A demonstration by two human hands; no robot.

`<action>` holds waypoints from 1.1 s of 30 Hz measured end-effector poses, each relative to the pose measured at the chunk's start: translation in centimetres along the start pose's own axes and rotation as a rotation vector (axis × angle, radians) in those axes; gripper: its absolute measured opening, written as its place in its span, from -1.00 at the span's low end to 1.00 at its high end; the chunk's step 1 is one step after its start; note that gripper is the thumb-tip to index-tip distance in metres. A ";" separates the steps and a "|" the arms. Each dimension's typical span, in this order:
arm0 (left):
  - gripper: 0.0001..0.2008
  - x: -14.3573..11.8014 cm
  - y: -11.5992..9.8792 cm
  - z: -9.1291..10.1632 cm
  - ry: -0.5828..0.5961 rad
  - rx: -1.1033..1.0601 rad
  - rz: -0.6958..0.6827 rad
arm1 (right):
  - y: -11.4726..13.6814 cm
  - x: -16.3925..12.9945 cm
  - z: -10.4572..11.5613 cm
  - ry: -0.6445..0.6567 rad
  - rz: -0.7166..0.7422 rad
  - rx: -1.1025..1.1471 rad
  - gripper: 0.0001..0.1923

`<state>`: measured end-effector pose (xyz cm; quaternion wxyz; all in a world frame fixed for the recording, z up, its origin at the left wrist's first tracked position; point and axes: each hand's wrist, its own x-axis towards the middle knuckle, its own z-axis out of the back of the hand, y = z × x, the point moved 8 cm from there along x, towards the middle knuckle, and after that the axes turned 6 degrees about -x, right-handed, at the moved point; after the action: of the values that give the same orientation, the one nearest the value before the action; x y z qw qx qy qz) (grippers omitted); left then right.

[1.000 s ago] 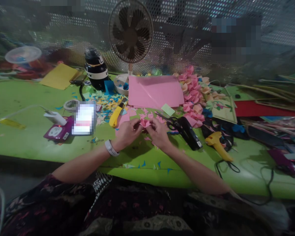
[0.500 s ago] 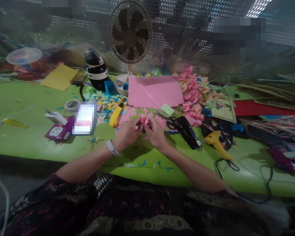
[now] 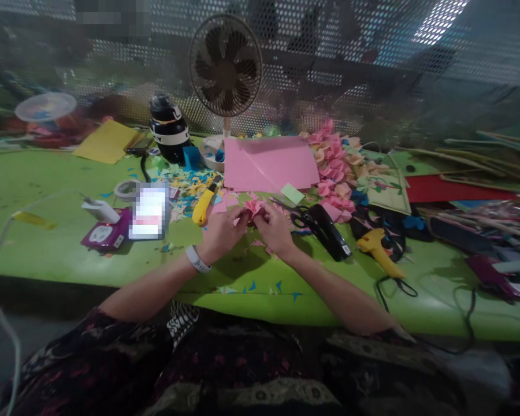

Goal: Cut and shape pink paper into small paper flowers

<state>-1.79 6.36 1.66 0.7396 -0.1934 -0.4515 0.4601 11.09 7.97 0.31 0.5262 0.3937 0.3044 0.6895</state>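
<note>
Above the flat green tabletop (image 3: 151, 263), your left hand (image 3: 221, 234) and right hand (image 3: 277, 232), nearly closed, pinch a petalled pink-paper piece (image 3: 254, 206) from both sides, presumably for steadiness.

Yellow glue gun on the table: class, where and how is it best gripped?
Probably by the handle, reached from the near side: the yellow glue gun lies with its handle slanting nearer and its wider head farther off. The right hand holds pink paper and would likely need freeing first.
</note>
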 end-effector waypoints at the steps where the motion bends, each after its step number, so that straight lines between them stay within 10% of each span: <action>1: -0.78 -0.1 -0.1 0.0 0.004 0.032 -0.003 | 0.2 -0.1 0.0 -0.001 0.021 -0.047 -0.92; 11: -0.83 -0.7 -0.6 -1.3 0.213 0.407 0.023 | 0.4 -1.1 -1.4 0.156 0.038 -0.496 -0.80; 22: -0.74 -1.7 -2.3 -3.0 0.347 0.599 -0.252 | 2.1 -3.1 -4.4 0.484 0.246 -0.883 -0.47; 28: -0.82 -1.2 -1.4 -2.5 0.335 0.463 -0.186 | 2.0 -2.3 -2.9 0.448 0.187 -0.837 -0.54; 33: -0.78 0.3 0.1 -0.1 0.178 0.320 -0.046 | 1.5 -0.5 0.5 0.251 0.126 -0.340 -0.63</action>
<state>-1.72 6.65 1.67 0.8084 -0.1027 -0.3095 0.4900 10.86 7.10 1.73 0.4988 0.2287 0.2216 0.8061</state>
